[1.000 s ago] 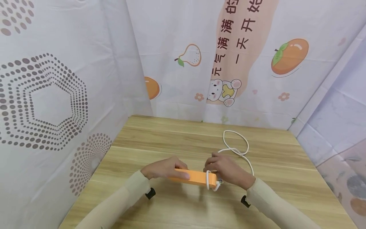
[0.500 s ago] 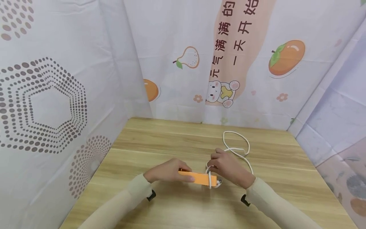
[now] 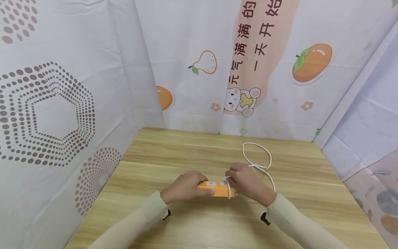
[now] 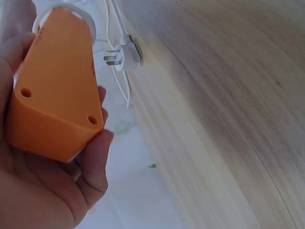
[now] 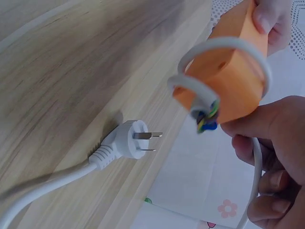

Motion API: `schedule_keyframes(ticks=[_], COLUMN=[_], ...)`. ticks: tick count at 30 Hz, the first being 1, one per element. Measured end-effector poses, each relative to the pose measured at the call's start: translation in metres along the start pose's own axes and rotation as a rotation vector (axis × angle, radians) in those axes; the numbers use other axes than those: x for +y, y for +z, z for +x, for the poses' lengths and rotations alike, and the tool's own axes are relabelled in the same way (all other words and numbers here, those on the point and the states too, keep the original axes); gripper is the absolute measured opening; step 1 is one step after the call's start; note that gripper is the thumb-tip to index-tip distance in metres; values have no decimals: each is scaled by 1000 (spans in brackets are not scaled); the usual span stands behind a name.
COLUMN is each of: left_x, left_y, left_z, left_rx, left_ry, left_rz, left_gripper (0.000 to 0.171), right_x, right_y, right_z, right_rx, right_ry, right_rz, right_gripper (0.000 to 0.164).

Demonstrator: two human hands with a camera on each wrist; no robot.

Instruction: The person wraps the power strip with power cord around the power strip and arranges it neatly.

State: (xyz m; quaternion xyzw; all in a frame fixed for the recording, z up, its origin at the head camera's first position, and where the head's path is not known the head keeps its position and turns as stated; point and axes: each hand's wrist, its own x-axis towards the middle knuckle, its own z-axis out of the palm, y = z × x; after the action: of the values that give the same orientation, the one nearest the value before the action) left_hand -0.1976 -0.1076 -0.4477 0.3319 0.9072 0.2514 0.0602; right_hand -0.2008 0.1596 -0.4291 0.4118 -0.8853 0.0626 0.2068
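Observation:
An orange power strip (image 3: 220, 192) is held above the wooden table, its socket face partly showing in the head view. My left hand (image 3: 185, 186) grips its left end, thumb along the near side and fingers behind. A white power cord (image 5: 257, 162) loops round the strip's right end. In the right wrist view, coloured wires (image 5: 208, 120) poke out where the cord meets that end. My right hand (image 3: 248, 180) pinches the cord behind the strip, with the thumb against the strip's corner. The three-pin plug (image 5: 129, 138) lies on the table, its pins exposed.
Farther back on the wooden table (image 3: 186, 148), the loose cord (image 3: 269, 155) lies in a crossed loop to the right of centre. Printed white curtains (image 3: 186, 97) hang behind the table and along both sides.
The strip has rolled so its socket face now shows, and has shifted slightly right with my left hand. My right hand has drawn the cord over the strip's end, and the wrap has tightened.

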Motion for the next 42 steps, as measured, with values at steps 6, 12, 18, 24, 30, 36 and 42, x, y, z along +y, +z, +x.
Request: schedule_keyframes(ticks=[6, 12, 18, 24, 30, 36, 42], left_x=[4, 7, 8, 8, 12, 14, 12], left_y=[2, 3, 5, 7, 8, 8, 10], left_z=[-2, -3, -3, -3, -4, -4, -4], left_rx=[42, 57, 84, 123, 165, 199, 244], left_ry=[-53, -84, -112, -91, -75, -82, -100], left_rz=[70, 91, 120, 172, 219, 211, 242], left_gripper=[59, 58, 62, 66, 65, 61, 62], right_x=[-4, -9, -11, -15, -18, -22, -23], right_y=[-4, -6, -3, -4, -6, -5, -5], right_z=[1, 1, 1, 1, 4, 4, 3], right_rx=[0, 33, 64, 61, 40, 43, 101], right_ry=[49, 47, 35, 58, 98, 114, 141], right_rz=[-18, -19, -16, -11, -8, 11, 15], right_gripper=[8, 10, 9, 7, 19, 16, 12])
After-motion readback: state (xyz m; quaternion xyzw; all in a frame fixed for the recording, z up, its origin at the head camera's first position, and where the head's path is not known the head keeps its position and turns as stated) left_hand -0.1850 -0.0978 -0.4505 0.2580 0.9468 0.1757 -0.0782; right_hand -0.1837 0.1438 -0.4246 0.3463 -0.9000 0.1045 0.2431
